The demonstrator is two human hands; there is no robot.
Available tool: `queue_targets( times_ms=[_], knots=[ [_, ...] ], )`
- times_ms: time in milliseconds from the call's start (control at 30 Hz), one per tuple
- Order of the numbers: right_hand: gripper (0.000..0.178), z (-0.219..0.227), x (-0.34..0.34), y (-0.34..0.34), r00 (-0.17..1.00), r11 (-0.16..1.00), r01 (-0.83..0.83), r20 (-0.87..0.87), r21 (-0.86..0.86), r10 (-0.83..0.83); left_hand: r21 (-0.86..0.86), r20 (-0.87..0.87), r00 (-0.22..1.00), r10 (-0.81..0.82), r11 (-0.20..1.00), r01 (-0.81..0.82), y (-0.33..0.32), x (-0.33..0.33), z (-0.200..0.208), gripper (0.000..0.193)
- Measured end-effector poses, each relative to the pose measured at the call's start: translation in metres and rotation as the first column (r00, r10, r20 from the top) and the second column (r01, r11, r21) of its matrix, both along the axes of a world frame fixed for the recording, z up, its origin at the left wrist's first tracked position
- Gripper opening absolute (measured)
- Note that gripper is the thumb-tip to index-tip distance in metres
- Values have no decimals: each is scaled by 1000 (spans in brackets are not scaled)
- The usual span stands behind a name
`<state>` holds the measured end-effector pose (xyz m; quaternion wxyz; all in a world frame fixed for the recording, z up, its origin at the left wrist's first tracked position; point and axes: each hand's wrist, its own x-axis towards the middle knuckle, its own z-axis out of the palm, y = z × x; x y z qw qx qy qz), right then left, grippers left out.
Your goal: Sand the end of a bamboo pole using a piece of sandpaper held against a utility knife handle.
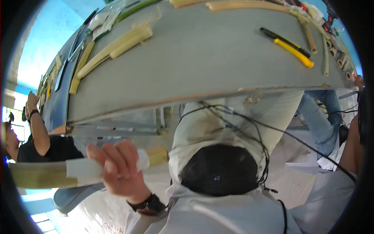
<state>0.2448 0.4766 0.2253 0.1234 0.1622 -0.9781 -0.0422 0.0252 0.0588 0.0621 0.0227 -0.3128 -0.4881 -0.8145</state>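
Observation:
My left hand (pixel 120 169), with a dark watch on its wrist, is closed round a thick bamboo tube (pixel 39 174) held level at the lower left, off the table. A white wrap (pixel 80 169) covers the tube's middle, under and beside my fingers. The tube's pale right end (pixel 157 156) sticks out past my hand, and its left end runs to the rim of the picture. The hand is slightly blurred. My right sleeve (pixel 323 204) reaches toward the right edge, but the right hand is not in view.
On the grey table (pixel 194 58) lie split bamboo pieces (pixel 117 46), a yellow utility knife (pixel 294 53), a black knife (pixel 282 39) and bamboo sections (pixel 343 62). Black cables (pixel 288 134) cross my lap beside a black rounded thing (pixel 218 171). A co-worker's arm (pixel 39 132) is at left.

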Motion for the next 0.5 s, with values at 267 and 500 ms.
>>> queue_targets(
  times_ms=[267, 500],
  knots=[
    [21, 1, -18, -1, 996, 999, -19, 83, -37, 22, -11, 128, 991, 33, 999, -32, 2, 13, -6, 23],
    [19, 5, -3, 5, 997, 999, 37, 64, -36, -35, 57, 128, 989, -68, 997, 61, -1, 5, -14, 22]
  ],
)
